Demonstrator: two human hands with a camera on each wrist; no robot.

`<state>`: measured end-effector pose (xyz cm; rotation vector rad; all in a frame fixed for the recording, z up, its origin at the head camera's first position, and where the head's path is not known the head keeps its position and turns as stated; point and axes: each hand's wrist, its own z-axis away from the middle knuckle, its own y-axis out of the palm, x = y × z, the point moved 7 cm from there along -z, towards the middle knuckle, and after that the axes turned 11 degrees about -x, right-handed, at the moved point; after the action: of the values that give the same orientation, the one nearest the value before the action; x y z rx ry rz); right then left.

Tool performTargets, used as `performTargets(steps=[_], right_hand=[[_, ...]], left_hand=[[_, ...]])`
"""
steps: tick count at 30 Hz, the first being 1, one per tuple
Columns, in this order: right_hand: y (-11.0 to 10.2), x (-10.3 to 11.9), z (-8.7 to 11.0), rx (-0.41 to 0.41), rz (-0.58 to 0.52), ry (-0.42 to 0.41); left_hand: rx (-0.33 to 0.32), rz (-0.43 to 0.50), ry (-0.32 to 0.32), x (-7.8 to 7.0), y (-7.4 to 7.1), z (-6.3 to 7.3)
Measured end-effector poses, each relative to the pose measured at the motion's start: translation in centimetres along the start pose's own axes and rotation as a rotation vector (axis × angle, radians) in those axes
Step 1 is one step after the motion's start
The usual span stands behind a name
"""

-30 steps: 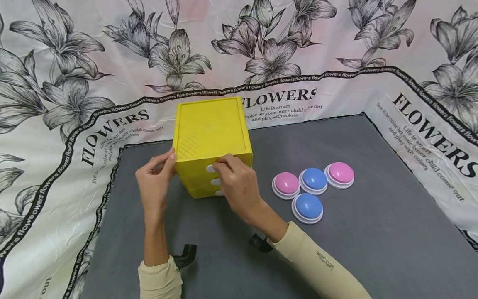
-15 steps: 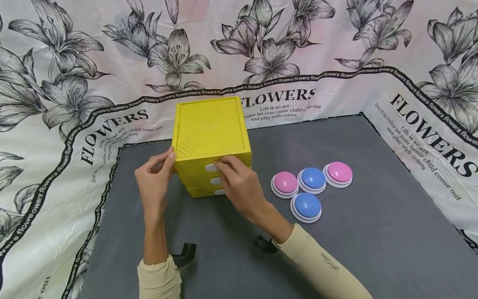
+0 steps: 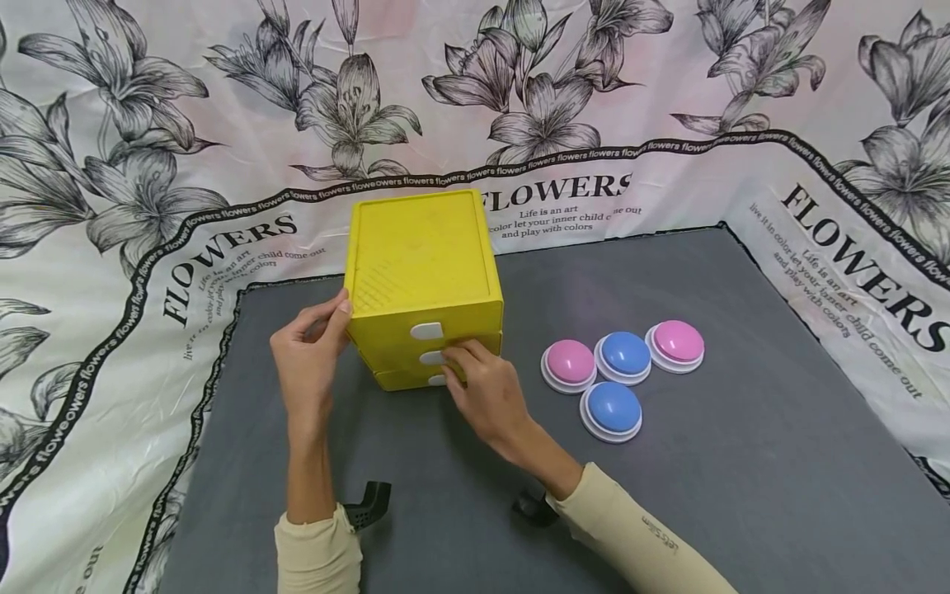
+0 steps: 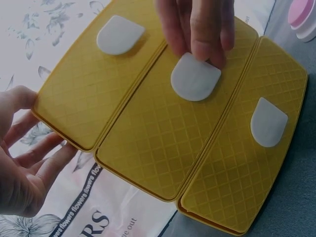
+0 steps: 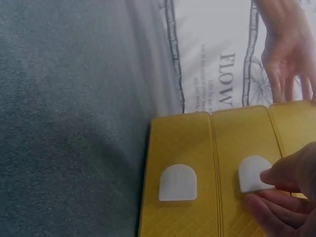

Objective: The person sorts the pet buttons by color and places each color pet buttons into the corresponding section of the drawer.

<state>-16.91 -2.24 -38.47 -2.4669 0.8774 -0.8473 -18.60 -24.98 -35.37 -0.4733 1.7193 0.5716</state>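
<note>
The yellow box (image 3: 423,256) is seen just left of centre in the head view, stood on the grey tabletop (image 3: 705,478) with its three white handles faced toward the bottom of the frame. From its moulded look it is judged to be thin, stiff plastic, probably light and easily slid or tipped when tugged, and likely to bend rather than break. The handles look smooth and small, so a little slip may be expected; they are best taken well in, top and underside together, with the body braced at a side edge.

The middle handle (image 5: 252,173) is pinched by the right hand (image 3: 486,396): the thumb is laid on its face and the other fingers are bent beneath, with only the handle's thickness left between. The top handle (image 4: 120,35) and bottom handle (image 4: 269,122) are left untouched. Whether the middle drawer (image 4: 153,118) is pulled out at all cannot be told.

The box's upper left front corner is held by the left hand (image 3: 308,355), thumb and forefinger brought nearly together at the edge. Four buttons (image 3: 625,354), pink and blue, are grouped at the right.
</note>
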Motion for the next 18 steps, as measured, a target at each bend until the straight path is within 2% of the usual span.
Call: performTargets(steps=[9,18], right_hand=[[0.9,-0.2,-0.6,0.041,-0.025,0.026],[-0.1,0.9,-0.1,0.138,-0.006,0.014]], left_hand=[[0.004,0.010,-0.002,0.0,0.2,-0.1],[-0.002,-0.003,-0.011,0.2,0.0,-0.1]])
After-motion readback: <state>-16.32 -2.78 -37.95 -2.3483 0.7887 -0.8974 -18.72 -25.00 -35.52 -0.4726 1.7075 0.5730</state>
